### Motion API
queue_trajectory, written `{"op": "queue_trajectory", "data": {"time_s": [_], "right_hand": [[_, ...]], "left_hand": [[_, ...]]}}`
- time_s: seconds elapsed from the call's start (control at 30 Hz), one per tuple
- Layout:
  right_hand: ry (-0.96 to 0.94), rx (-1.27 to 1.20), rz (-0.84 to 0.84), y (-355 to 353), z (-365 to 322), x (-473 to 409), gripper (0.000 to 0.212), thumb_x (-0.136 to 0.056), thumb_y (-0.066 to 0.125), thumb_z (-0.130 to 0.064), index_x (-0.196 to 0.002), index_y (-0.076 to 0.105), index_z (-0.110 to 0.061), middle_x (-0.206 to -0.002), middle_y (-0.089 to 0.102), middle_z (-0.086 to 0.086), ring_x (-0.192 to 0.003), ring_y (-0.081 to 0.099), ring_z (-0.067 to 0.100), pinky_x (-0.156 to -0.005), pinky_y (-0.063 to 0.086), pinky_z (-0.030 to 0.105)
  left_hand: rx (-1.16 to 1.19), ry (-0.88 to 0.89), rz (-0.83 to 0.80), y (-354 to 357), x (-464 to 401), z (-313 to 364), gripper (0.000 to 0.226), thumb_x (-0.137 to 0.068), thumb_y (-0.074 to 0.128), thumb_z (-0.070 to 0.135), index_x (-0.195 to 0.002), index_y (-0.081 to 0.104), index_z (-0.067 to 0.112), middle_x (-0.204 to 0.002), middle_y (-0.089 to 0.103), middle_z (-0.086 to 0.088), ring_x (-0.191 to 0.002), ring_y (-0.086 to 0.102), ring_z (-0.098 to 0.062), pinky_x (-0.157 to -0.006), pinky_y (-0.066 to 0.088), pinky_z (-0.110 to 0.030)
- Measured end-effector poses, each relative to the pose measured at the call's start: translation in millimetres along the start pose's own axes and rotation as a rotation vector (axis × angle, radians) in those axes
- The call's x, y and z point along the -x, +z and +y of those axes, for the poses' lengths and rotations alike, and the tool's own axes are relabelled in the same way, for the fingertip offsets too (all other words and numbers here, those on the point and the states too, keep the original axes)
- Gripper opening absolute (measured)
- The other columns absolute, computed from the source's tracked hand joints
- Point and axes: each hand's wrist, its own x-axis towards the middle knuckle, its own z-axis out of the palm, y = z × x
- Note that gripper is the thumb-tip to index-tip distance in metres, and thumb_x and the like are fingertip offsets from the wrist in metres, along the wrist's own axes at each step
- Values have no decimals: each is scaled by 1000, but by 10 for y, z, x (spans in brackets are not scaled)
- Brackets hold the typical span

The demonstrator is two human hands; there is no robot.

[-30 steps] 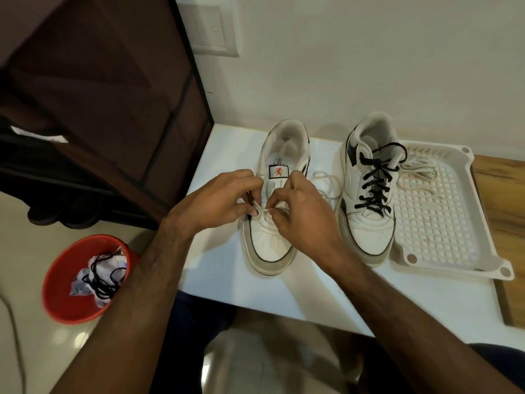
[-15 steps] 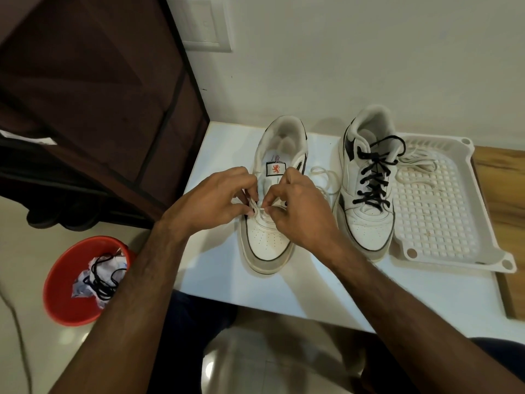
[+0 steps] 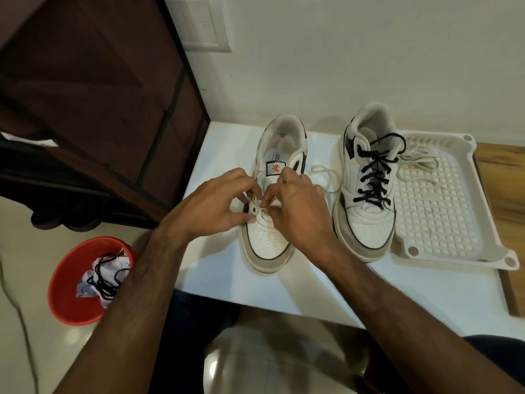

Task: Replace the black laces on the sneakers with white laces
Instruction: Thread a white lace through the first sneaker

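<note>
Two white sneakers stand on the white table (image 3: 216, 282). The left sneaker (image 3: 267, 243) has no black lace. My left hand (image 3: 216, 206) pinches its left eyelet flap near the lowest eyelets. My right hand (image 3: 295, 209) pinches a white lace (image 3: 324, 177) at the same spot; the lace trails off to the right between the shoes. My fingers hide the lace tip. The right sneaker (image 3: 366, 226) is still laced with a black lace (image 3: 372, 177). Another white lace (image 3: 417, 160) lies in the white tray (image 3: 443, 223).
A red bucket (image 3: 71, 300) on the floor at the left holds crumpled paper and a black lace (image 3: 106, 280). A dark brown cabinet (image 3: 93, 89) stands left of the table. The wall is close behind the shoes. A wooden surface (image 3: 505, 166) lies right of the tray.
Both hands stay at the lowest eyelets of the left sneaker; the fingers have shifted slightly, working the white lace. The camera view has tilted a little.
</note>
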Motion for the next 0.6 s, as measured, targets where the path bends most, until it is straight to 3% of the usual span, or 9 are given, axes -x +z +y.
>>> {"op": "queue_trajectory", "data": {"time_s": [0.1,0.2,0.4,0.6], "right_hand": [[-2,10,12,17,-5,13,12,-90,73,-24,-100,73,-31,-100,35,-14,-102,49,18,-83,32,33],[-7,6,6,21,-3,11,11,-90,73,-27,-98,73,-33,-98,38,-14,-101,50,18,-84,35,34],[-4,-20,-6,33,20,-13,13,-88,75,-21,-94,73,-33,-94,41,-16,-97,48,16,-83,35,33],[-11,-17,5,80,42,-26,14,-89,74,-18,-95,73,-31,-94,45,-15,-98,48,18,-80,34,33]], "left_hand": [[13,-53,33,37,31,79,52,-78,88,30,-118,55,31,-108,59,15,-97,65,-9,-85,58,-37],[9,-113,65,63,28,132,50,-80,86,28,-112,48,32,-101,61,16,-95,64,-5,-82,57,-31],[83,-95,66,58,54,36,23,-82,79,8,-96,64,20,-100,62,11,-94,65,-12,-88,55,-29],[102,-96,62,78,45,-16,24,-80,78,4,-95,73,22,-102,60,11,-97,65,-16,-90,55,-36]]}}
